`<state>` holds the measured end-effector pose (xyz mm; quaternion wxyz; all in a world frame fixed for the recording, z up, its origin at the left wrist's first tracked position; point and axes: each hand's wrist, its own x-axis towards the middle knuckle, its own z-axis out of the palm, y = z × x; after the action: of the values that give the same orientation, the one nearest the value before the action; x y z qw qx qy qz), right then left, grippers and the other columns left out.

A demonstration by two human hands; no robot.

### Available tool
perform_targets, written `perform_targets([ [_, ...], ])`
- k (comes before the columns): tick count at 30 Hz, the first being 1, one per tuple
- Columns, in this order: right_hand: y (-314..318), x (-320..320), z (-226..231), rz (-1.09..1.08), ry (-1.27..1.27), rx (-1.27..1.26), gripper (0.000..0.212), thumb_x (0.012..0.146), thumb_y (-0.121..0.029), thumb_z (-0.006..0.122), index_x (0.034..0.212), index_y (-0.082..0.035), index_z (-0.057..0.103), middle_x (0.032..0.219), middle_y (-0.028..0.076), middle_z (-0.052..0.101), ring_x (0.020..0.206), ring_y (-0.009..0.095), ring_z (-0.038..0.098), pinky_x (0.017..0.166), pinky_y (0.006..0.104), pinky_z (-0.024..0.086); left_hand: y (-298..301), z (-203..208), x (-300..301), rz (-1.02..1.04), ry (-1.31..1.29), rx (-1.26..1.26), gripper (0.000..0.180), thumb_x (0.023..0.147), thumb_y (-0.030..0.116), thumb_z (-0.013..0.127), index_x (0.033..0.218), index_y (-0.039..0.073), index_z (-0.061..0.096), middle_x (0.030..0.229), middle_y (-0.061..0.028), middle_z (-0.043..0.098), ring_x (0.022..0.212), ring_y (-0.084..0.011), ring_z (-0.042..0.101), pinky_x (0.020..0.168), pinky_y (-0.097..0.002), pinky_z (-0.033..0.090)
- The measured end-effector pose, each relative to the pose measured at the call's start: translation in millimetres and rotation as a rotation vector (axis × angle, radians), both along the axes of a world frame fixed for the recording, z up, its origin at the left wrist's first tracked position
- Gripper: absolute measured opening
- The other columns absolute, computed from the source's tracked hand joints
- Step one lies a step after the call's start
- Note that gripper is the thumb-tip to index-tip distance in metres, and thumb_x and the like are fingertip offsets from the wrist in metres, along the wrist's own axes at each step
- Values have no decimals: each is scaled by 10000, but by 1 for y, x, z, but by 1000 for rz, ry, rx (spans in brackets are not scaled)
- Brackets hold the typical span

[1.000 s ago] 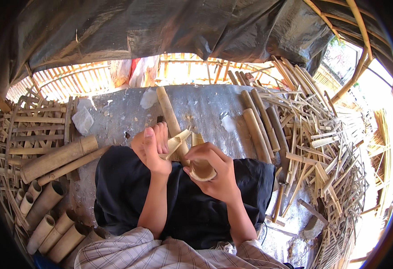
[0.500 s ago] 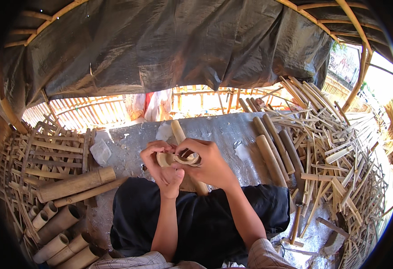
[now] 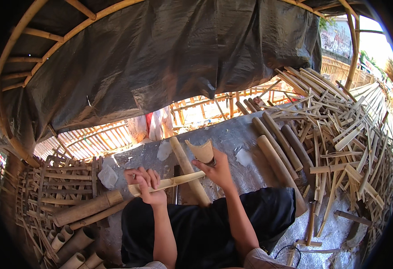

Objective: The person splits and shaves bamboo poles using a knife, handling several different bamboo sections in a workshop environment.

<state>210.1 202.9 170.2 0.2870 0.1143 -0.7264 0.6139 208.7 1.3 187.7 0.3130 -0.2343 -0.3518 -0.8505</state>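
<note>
My left hand (image 3: 148, 184) is closed round one end of a pale split bamboo strip (image 3: 178, 180), which lies level in front of me and reaches across to my right hand. My right hand (image 3: 219, 172) grips a wider curved piece of split bamboo (image 3: 201, 151) that sticks up and away from me, its hollow side showing. Under the strip, a bamboo pole (image 3: 188, 168) slants across the floor toward my lap. Beside that pole lies a narrow dark object (image 3: 176, 188), partly hidden by the strip, whose kind I cannot make out.
Several thick bamboo poles (image 3: 272, 154) lie to the right, beside a large heap of split bamboo (image 3: 340, 139). A hammer-like tool (image 3: 310, 226) rests near my right knee. At left are bamboo tubes (image 3: 89, 208) and a bamboo lattice (image 3: 62, 177). Dark sheeting (image 3: 169, 54) hangs ahead.
My hands were close together over curved bamboo; they have moved apart, the right holding the wide piece and the left the strip. The view has tilted.
</note>
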Motion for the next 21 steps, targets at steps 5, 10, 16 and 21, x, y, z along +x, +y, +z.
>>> perform_targets([
  [5,22,26,20,118,-30,-11,253,907,-116,804,1038,50,665,851,94,715,783,73,603,706,308,529,25,53,-17,-276,12,-281,442,1079,351,473,722,110,374,565,49,273,452,-47,251,434,-224,204],
  [10,-4,39,46,59,70,-142,181,903,-114,808,924,16,683,753,10,667,707,66,561,654,274,492,16,117,-46,-586,-4,-389,449,1082,365,458,717,111,395,531,44,292,412,-48,227,394,-218,199],
  [16,30,45,41,-203,120,-288,62,923,-43,721,893,0,688,756,6,668,683,66,587,624,267,482,6,118,-57,-475,-54,-407,473,1075,380,465,681,138,366,513,47,267,394,-53,190,364,-226,172],
  [21,101,81,55,-346,378,-592,133,947,-86,690,888,14,624,729,63,644,658,137,612,635,285,497,-25,104,-58,-422,-78,-343,440,1064,345,462,688,149,347,519,50,261,398,-50,190,374,-225,183],
])
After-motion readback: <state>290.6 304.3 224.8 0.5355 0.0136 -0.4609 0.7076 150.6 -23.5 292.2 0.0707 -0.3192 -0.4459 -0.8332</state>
